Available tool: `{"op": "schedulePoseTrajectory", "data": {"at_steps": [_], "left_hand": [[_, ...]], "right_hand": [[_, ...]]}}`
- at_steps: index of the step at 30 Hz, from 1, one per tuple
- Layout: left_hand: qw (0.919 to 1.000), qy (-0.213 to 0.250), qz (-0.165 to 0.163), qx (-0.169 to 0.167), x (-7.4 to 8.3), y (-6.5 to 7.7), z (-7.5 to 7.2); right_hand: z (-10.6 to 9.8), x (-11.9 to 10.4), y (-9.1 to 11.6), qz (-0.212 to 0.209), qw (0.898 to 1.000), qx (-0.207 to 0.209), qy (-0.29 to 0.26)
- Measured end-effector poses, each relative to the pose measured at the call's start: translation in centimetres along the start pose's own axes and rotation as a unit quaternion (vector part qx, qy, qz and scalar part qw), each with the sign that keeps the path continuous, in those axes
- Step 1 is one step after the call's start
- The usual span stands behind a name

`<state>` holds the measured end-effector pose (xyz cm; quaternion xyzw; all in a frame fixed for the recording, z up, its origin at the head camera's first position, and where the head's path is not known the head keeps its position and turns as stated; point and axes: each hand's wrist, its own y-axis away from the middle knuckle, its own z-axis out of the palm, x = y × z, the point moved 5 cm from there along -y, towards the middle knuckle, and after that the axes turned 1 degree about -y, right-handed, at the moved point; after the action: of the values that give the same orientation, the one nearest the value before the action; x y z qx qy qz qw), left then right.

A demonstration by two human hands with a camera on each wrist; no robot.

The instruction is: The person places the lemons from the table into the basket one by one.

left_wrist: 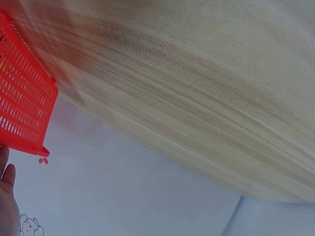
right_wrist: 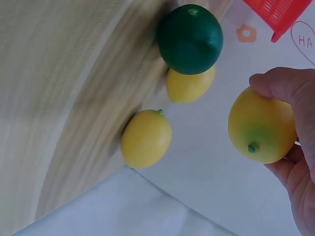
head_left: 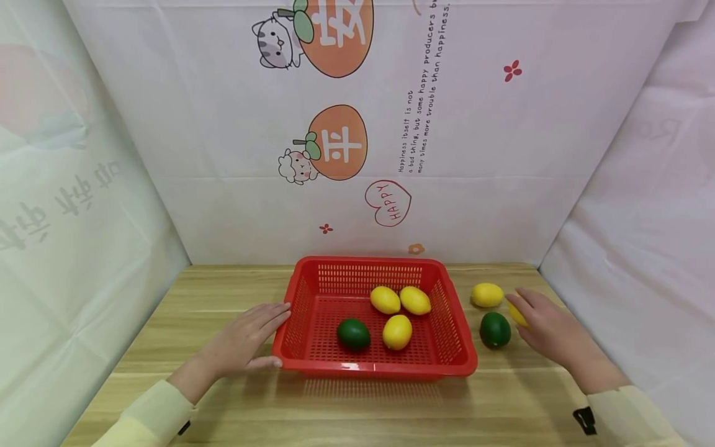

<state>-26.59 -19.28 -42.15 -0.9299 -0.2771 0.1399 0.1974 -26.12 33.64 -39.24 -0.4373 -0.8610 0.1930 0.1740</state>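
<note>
My right hand (head_left: 550, 329) pinches a yellow lemon (right_wrist: 258, 125) between thumb and fingers, right of the basket. In the right wrist view the lemon is held apart from the table, its green stem end showing. Near it on the table lie a dark green fruit (head_left: 494, 329), a lemon (head_left: 488, 295) and another lemon (right_wrist: 146, 139), which the hand hides in the head view. At the left end of the red plastic basket (head_left: 385, 369), my left hand (head_left: 246, 341) touches the rim with fingers extended and thumb spread toward the front corner.
Inside the basket are three lemons (head_left: 397, 332) and one dark green fruit (head_left: 353, 334). White printed cloth (head_left: 234, 205) stands behind the wooden table (head_left: 218, 285) and along both sides.
</note>
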Motion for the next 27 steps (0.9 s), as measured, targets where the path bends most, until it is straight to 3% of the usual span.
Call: {"op": "schedulePoseTrajectory", "data": {"at_steps": [16, 27], "left_hand": [[1.0, 0.0, 0.001, -0.003, 0.0, -0.1, -0.1], [1.0, 0.001, 0.001, -0.005, 0.0, -0.1, -0.1]], "right_hand": [[-1.8, -2.9, -2.7, -0.03, 0.999, -0.005, 0.016], [-2.9, -5.2, -4.2, -0.077, 0.996, 0.042, 0.011]]}}
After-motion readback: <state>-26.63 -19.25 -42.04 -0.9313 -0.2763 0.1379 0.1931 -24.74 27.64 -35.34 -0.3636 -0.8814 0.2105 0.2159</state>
